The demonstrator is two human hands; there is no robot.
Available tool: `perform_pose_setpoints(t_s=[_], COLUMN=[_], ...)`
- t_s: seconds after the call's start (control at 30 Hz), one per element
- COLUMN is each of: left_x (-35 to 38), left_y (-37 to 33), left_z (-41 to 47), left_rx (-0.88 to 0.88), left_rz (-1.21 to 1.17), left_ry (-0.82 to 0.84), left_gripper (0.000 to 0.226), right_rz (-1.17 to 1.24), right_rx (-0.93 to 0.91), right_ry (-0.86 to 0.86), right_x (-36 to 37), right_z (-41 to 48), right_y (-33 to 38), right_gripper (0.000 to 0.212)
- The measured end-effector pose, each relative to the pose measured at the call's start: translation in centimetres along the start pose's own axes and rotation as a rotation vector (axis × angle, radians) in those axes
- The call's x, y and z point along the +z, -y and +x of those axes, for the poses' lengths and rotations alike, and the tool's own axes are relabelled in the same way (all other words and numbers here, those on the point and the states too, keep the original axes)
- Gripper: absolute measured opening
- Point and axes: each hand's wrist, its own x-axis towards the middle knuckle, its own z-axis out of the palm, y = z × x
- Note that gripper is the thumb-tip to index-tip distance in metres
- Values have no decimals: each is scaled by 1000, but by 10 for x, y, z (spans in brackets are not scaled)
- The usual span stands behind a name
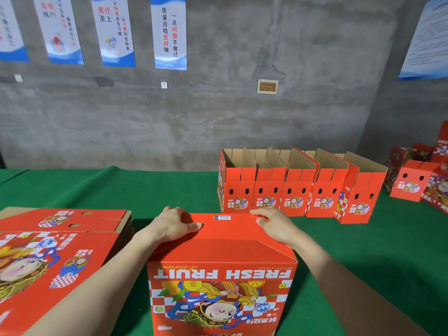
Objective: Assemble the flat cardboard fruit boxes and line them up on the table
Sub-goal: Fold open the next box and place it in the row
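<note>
Now the fruit box (221,267) stands upside down on the green table (150,190), close to the person. The left hand (173,226) and right hand (275,226) lie flat and spread on its bottom flaps (228,230). Pressing evenly on both sides should lock them.

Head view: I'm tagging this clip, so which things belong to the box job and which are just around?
Job: upside-down box under left hand and right hand; flat box stack; row of five assembled boxes; green table.
Around: wall posters; wall plate.
</note>
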Motion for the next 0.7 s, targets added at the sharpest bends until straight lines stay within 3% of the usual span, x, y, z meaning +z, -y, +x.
perform_pose_setpoints(t_s=[0.13,0.23,0.3,0.4,0.6,0.7], left_x=[-1,-3,-5,-6,-20,-22], left_y=[4,11,17,23,29,33], left_z=[1,-1,-2,-4,-9,-5], left_rx=[-14,-93,-128,-105,-36,-56], left_rz=[37,-30,-7,93,-23,-211], left_ry=[-18,7,2,-28,-241,-427], left_gripper=[70,81,90,88,83,71], right_rz=[423,743,696,605,611,542], right_rx=[131,358,539,612,481,440], right_ry=[-137,-164,-19,153,138,99], right_x=[-5,0,18,41,18,5], right_z=[-1,-12,-26,-44,-36,-29], right_y=[-2,-20,-37,-52,-40,-29], right_gripper=[44,39,53,61,52,64])
